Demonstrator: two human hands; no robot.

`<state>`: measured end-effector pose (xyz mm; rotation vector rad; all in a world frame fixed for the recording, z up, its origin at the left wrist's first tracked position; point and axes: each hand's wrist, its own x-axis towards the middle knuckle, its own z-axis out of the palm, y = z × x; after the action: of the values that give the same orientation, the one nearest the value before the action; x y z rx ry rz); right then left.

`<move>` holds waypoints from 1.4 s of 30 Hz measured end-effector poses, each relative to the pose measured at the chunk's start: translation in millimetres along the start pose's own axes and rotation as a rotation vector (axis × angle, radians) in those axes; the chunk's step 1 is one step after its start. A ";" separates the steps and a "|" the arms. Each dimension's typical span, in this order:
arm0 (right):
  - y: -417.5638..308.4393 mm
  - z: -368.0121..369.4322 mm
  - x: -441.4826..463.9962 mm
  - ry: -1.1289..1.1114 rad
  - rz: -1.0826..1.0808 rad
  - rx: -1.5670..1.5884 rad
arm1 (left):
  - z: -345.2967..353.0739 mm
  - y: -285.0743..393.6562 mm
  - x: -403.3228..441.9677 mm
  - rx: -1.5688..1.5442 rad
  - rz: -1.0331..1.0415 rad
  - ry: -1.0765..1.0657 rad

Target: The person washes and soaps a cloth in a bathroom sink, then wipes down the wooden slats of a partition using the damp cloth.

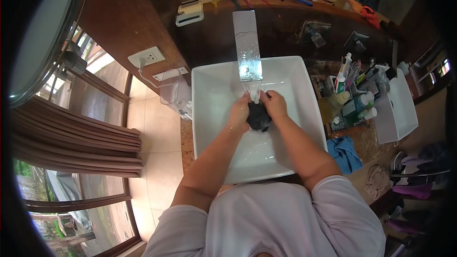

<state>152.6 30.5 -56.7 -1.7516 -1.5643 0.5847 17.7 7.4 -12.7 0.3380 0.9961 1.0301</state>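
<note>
Head view, looking down over my white shirt at a square white sink [214, 95]. Both hands are in over the basin. My left hand [240, 112] grips a dark bundle [258, 116], cloth by the look of it, from one side; my right hand [276, 107] is closed on the other side. Fingertips partly hidden, so I cannot tell how firm the hold is.

The bundle is held right under the wide tap [247, 47], near the middle of the basin. Running water [253, 90] falls between my thumbs onto its upper end.

Risks, my judgement: wet cloth can slip if either hand slackens. If it dropped over the drain, which I can't see, water could back up. A fold raised into the stream could throw spray over the rim.

To the left, a plug [141, 61] sits in a wall socket [150, 55], its white cord [150, 82] trailing down near a clear container [174, 96] beside the sink; splashes that way would be the worst. To the right, bottles [358, 105] crowd the surface [365, 135], near a blue cloth [345, 154]; a swinging elbow might topple some.
</note>
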 end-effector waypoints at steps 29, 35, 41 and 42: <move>-44.4 -17.8 -32.0 -1.001 0.550 0.970 | -12.3 27.6 -13.7 0.215 0.241 -0.451; -72.0 -24.0 -40.3 -0.712 0.210 0.557 | -18.5 13.6 10.1 0.192 0.255 -0.239; -63.6 -7.6 -33.0 -0.638 -0.009 0.121 | -11.5 1.7 13.1 0.384 0.440 -0.070; -62.7 -2.6 -33.9 -0.571 -0.022 0.090 | -13.6 -0.4 16.9 0.408 0.474 -0.032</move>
<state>107.6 -2.0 -11.9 -1.5741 -1.8902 1.2020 9.3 18.6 -29.2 0.9586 1.1233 1.2343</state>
